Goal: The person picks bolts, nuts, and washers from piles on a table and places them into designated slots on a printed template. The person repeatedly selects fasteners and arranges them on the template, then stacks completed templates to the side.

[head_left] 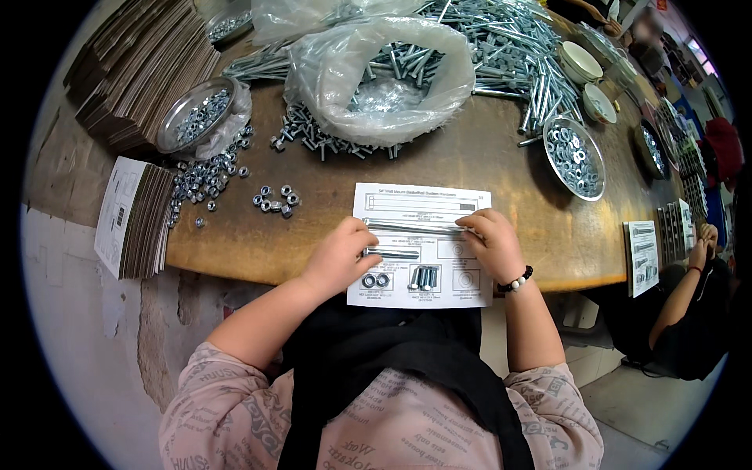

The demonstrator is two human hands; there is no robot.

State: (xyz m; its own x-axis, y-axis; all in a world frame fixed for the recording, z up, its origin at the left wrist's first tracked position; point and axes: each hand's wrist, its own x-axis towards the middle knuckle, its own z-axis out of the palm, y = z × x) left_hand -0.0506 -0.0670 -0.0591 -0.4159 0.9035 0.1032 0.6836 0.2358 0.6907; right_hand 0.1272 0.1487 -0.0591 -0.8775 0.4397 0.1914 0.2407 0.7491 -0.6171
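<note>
In front of me a white printed card [470,202] lies at the table's near edge, carrying hardware over its outlines. Across it run long bolts [415,228]; the fingers of my left hand [340,255] close on their left end, its thumb beside some shorter bolts [398,254]. My right hand [497,249], with a beaded bracelet, pinches the right end of the long bolts. Lower on the card sit two lock nuts [376,280] and a few short bolts [424,278] side by side. My fingers partly hide the long bolts' ends.
Loose nuts [276,202] and a metal bowl of nuts [166,125] lie left, near stacked cards [117,215]. A plastic bag [321,86] among bolts stands ahead. A bowl of washers [599,184] is right. Another person's hand [699,249] works at far right.
</note>
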